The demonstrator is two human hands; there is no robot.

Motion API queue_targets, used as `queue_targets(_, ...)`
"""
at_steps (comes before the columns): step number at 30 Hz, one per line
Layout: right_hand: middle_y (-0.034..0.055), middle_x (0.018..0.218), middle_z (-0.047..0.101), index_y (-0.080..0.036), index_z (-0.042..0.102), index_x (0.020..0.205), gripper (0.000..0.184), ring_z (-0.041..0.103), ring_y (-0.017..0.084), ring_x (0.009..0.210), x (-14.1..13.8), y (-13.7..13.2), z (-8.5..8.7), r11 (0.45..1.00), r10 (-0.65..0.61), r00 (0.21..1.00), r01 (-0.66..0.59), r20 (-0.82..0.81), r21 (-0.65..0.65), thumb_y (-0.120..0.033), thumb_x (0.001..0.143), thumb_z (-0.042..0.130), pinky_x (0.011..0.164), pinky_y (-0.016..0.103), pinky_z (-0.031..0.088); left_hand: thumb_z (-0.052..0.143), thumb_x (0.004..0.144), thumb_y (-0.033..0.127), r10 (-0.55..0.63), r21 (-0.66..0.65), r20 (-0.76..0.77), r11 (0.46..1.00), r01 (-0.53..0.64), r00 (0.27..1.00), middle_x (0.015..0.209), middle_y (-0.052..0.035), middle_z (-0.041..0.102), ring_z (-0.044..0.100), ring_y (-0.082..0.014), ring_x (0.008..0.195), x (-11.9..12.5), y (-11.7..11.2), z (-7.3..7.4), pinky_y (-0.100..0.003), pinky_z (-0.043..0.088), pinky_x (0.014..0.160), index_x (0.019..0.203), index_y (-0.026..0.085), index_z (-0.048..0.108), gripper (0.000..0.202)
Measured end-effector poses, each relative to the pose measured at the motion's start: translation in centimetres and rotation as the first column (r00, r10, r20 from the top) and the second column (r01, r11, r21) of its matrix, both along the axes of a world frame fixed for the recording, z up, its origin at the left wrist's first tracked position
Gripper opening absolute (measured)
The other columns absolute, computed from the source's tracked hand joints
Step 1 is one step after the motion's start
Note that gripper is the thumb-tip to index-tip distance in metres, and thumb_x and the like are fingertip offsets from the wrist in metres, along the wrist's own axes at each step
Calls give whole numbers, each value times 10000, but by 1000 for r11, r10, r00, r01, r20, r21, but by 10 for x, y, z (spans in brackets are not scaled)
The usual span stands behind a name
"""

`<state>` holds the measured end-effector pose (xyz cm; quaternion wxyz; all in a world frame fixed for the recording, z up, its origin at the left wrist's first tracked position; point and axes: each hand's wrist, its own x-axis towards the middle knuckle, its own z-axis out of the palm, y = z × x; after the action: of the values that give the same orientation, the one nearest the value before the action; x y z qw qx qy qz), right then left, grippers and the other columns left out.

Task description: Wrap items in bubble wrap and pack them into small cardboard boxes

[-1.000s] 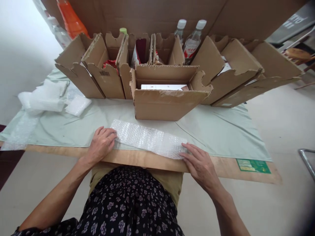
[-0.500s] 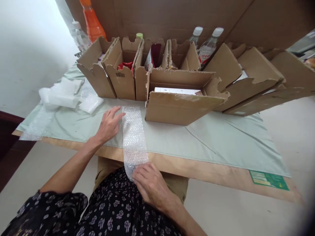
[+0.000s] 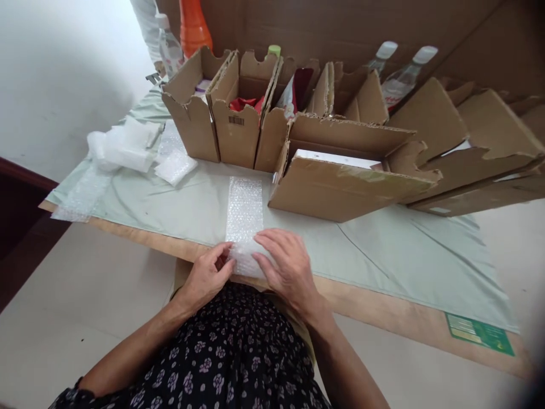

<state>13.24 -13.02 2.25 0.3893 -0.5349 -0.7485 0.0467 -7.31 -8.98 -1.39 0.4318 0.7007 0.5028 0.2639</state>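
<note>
A strip of clear bubble wrap [image 3: 245,207] lies on the pale green cloth, its far part flat. Its near end is folded back over itself at the table's front edge. At the left side of this fold, my left hand [image 3: 212,271] pinches the wrap between thumb and fingers. My right hand [image 3: 289,270] curls over the right side of the same fold, thumb below and fingers on top. Whether anything is inside the fold, I cannot tell.
Cardboard holders [image 3: 238,130] stand in a row behind the strip, with one box [image 3: 340,193] set sideways in front. More bubble wrap [image 3: 131,147] is heaped at the left. Bottles [image 3: 402,82] stand at the back. A green cloth [image 3: 366,250] covers the wooden tabletop.
My left hand has moved from the strip's far end to its near end. My right hand has lifted the near end from below the table edge and folded it onto the strip.
</note>
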Motion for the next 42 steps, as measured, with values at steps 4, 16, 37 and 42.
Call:
queue_targets(4, 68, 1075, 773, -213, 673, 1142, 235, 695, 216, 1030, 2, -21, -15, 991, -96, 993, 102, -72, 84, -69, 962, 632, 908, 387, 523, 601, 893, 304, 84, 42, -35, 996, -83, 996, 819, 2, 693, 634, -149, 670, 0, 10, -12, -276, 532, 671, 1320, 166, 639, 451)
queue_targets(16, 92, 1331, 733, -201, 691, 1209, 269, 631, 274, 1268, -10, -22, -65, 985, 47, 985, -19, 167, -169, -105, 983, 581, 993, 456, 490, 627, 960, 257, 67, 468, -251, 882, 61, 966, 1128, -99, 687, 690, -236, 995, -10, 7, -13, -384, 587, 893, 1414, 185, 564, 464)
queue_targets(37, 113, 1325, 725, -192, 687, 1239, 256, 605, 309, 1296, -10, -17, -60, 990, 14, 985, 10, 171, -142, -166, 997, 605, 988, 477, 488, 588, 951, 260, 50, 305, -229, 952, 23, 972, 946, -53, 708, 664, -180, 764, 0, 25, -12, -336, 569, 777, 1271, 157, 673, 347)
queue_targets(42, 74, 1182, 777, -227, 708, 1209, 247, 664, 253, 1156, -7, -11, -52, 978, 21, 998, -8, 57, -211, -157, 1032, 551, 981, 443, 483, 658, 961, 276, -128, 515, -239, 823, 238, 962, 1268, -143, 682, 619, -300, 1230, -17, 12, -5, -469, 511, 1066, 1303, 180, 643, 355)
